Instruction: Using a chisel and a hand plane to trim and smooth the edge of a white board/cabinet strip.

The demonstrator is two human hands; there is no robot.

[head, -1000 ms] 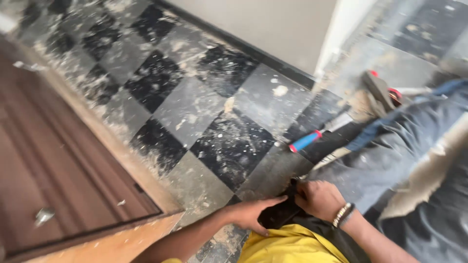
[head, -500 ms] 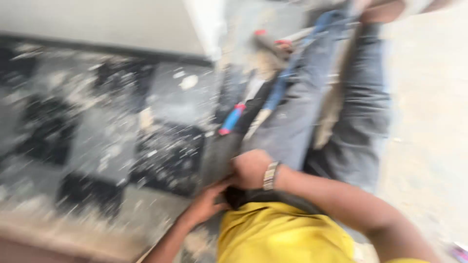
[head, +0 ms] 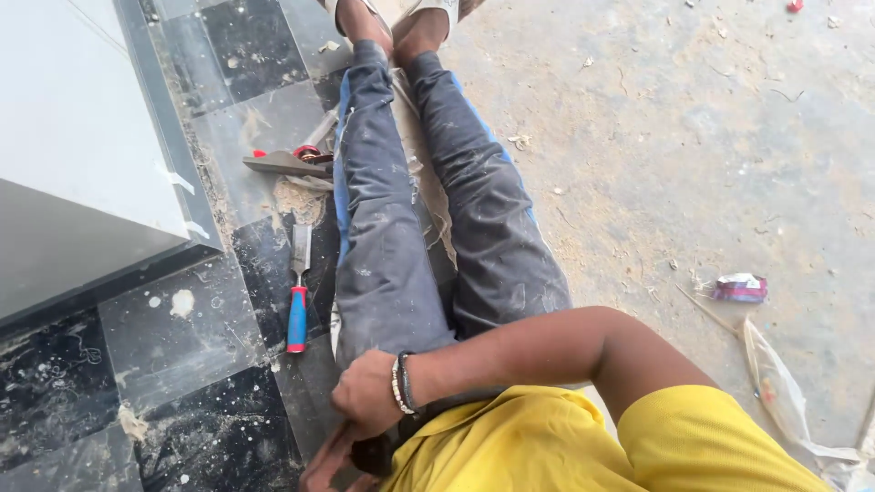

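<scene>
A: While the person sits on the floor with legs stretched out, the right hand (head: 367,394) rests at the waist by a dark thing (head: 375,453) at the hem of the yellow shirt (head: 547,442); its fingers curl downward, but whether they pinch anything cannot be told.

B: And the left hand (head: 326,458)?

A: Just beneath the right, at the frame's lower edge, fingers extended toward that dark thing, grasp unclear.

B: What borders the legs?

A: On their left, a chisel (head: 297,301) with a red-and-blue handle lies on the chequered tiles (head: 182,319), just beside the trouser leg (head: 378,246). Farther up, a hand plane (head: 287,162) sits amid sawdust. A grey cabinet (head: 82,164) edges the tiles.

B: Open room?

A: On their right, bare concrete (head: 711,137) spreads wide, with a crumpled wrapper (head: 740,288) and a plastic bag (head: 775,383) well apart from the legs.
</scene>
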